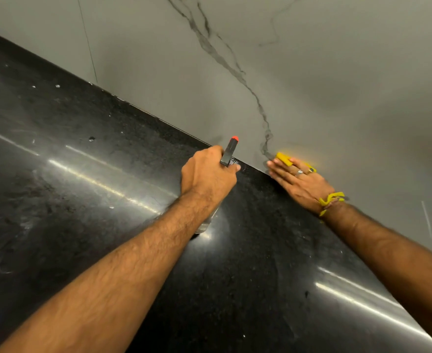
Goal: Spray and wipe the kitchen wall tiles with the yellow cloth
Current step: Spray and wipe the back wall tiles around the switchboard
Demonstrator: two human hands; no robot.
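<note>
Left hand (207, 171): grips sprayer (229, 151), aimed at tiles (311, 85).
Right hand (299, 179): fingers flat, pressing cloth (283, 159) against tiles above desk (82, 174).
Progress: wiping underway; finish unclear.

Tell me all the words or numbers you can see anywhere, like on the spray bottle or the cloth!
There are none to read.
Spray bottle: no label shows; the left hand covers most of it.
Yellow cloth: plain, mostly under the right hand.
Wall tiles: only grey veins, no writing.
Black counter: only specks and glare.
</note>
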